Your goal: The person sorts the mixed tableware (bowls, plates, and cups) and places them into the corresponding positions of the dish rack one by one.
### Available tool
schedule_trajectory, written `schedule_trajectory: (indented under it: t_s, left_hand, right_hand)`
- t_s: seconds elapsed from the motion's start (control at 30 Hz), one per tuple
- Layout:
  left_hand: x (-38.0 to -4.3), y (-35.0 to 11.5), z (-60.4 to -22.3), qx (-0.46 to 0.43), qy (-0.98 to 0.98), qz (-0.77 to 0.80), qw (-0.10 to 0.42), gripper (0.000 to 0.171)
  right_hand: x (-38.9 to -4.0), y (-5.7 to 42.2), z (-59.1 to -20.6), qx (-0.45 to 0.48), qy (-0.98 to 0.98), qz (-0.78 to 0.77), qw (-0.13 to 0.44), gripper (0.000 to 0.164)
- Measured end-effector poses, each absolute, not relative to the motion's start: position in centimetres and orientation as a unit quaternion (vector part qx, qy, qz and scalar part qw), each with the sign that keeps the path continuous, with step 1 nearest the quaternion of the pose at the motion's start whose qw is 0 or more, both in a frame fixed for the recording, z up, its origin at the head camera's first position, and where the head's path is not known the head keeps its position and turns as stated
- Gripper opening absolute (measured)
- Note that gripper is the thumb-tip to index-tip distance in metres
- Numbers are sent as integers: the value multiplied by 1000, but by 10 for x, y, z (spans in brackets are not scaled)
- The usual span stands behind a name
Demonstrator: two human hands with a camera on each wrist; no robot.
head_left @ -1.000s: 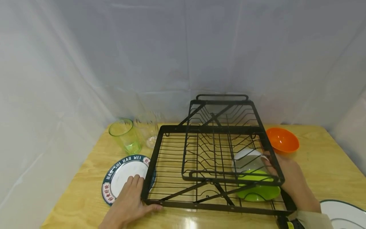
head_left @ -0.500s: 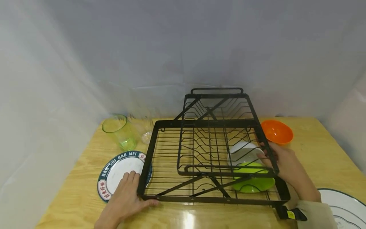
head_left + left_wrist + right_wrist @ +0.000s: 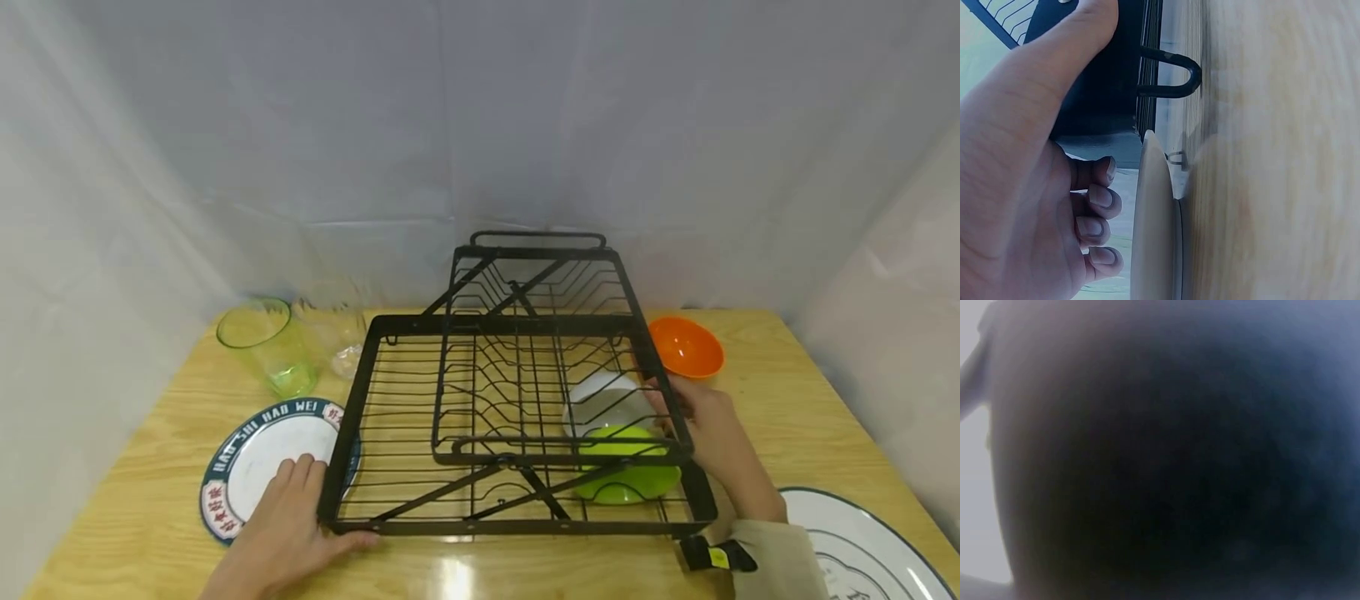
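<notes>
A black two-tier dish rack (image 3: 517,527) stands on the wooden table. My left hand (image 3: 279,521) grips its front left corner, thumb along the front bar and fingers beside the left side. In the left wrist view the thumb lies over the black corner and the fingers curl behind it. My right hand (image 3: 708,429) reaches in from the right side, its fingertips pinching the right rim of a white bowl (image 3: 600,392) on the lower tier. A green bowl (image 3: 626,483) lies in front of the white one. Bars partly hide both bowls and the fingers. The right wrist view is dark and blurred.
An orange bowl (image 3: 686,346) sits behind the right hand. Left of the rack are a green glass (image 3: 266,346), a clear glass (image 3: 333,333) and a blue-rimmed plate (image 3: 262,458) partly under the left hand. Another white plate (image 3: 847,533) lies at the front right.
The head view has turned to the right, so the whole scene sits further left in the picture. Both hands keep nearly the same places against the rack and bowls.
</notes>
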State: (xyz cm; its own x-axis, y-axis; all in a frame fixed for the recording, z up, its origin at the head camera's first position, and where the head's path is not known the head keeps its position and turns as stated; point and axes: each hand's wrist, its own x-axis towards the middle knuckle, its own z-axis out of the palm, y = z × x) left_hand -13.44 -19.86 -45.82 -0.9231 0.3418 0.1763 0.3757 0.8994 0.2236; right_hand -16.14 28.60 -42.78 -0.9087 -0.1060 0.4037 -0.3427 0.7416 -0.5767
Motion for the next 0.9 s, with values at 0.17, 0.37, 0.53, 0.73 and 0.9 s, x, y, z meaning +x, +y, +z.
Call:
schedule_trajectory:
  t_s: [0.17, 0.37, 0.53, 0.73, 0.9]
  left_hand:
    - [-132, -196, -466, -190, -972, -124, 53, 104]
    - [-136, -198, -461, -197, -972, -117, 57, 103]
    - [-143, -204, -456, -192, -972, -113, 76, 99]
    - [-136, -208, -464, -208, -968, -110, 90, 95]
    - [-143, -200, -473, -236, -957, -121, 122, 93]
  right_hand:
    - [-153, 292, -439, 112, -917, 331, 193, 12]
    - [-160, 290, -435, 116, -909, 330, 227, 9]
    - [-177, 283, -425, 133, -897, 345, 242, 16]
    - [-167, 279, -433, 123, -884, 393, 221, 17]
    - [-162, 292, -434, 107, -875, 401, 249, 15]
